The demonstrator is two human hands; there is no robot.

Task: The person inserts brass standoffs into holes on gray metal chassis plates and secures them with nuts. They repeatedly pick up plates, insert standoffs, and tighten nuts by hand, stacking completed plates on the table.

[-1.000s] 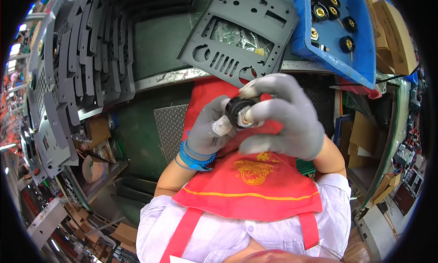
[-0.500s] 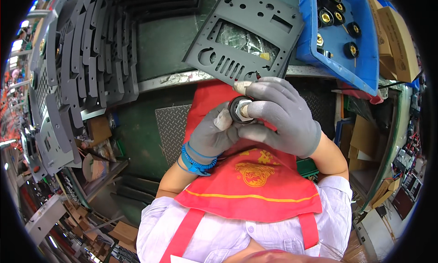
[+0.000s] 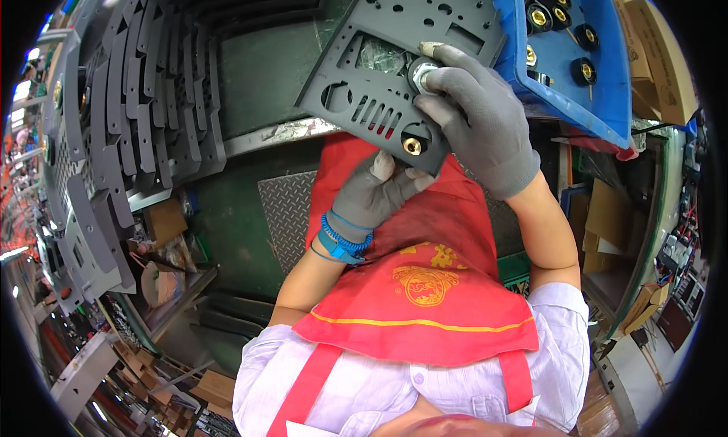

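Observation:
My right hand [image 3: 485,114] is closed on a silver hex nut [image 3: 427,78] with a dark washer-like ring around it, held above the dark grey metal panel [image 3: 364,88]. The panel has round holes, slots and a rectangular window. A brass threaded fitting [image 3: 412,146] shows through the round hole at the panel's near corner. My left hand [image 3: 371,194] is at that corner, thumb by the near edge. Its other fingers reach partly under the panel, below the fitting, where their grip is mostly hidden.
A blue bin [image 3: 565,107] with several black-and-brass fittings [image 3: 584,71] stands at the right. Grey bent metal panels [image 3: 144,95] are stacked at the left. Cardboard boxes [image 3: 660,65] stand beyond the bin. The bench's metal edge [image 3: 265,137] runs beneath the work.
The nut has come off the fitting and moved up and away with my right hand. The brass fitting now shows through the panel's corner hole, and my left hand has moved to that corner.

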